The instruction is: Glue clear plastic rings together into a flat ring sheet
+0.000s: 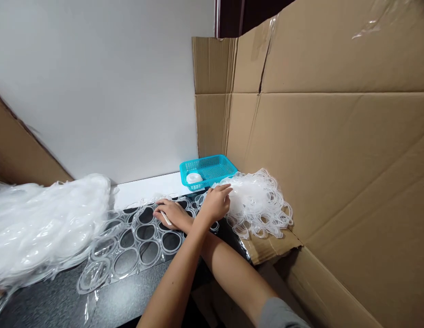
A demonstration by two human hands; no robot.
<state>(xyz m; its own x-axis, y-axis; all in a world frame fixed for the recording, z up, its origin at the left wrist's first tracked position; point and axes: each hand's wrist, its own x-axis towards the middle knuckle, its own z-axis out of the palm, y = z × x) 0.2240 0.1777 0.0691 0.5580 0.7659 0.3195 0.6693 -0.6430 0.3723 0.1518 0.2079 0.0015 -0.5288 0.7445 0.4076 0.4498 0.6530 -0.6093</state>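
My arms cross over a dark table. My right hand [169, 213], coming from the grey sleeve at the lower right, rests on a clear plastic sheet [130, 248] punched with round holes and holds a thin white stick [166, 218]. My left hand [216, 202] reaches to the right, its fingers apart and touching the edge of a heap of clear plastic rings [258, 205]. The heap lies partly on a cardboard flap.
A turquoise basket [212, 168] with a white round piece [193, 177] inside stands behind the hands. A big pile of clear plastic sheets [44, 223] fills the left. Cardboard walls [335, 159] close off the right and a white board [106, 91] the back.
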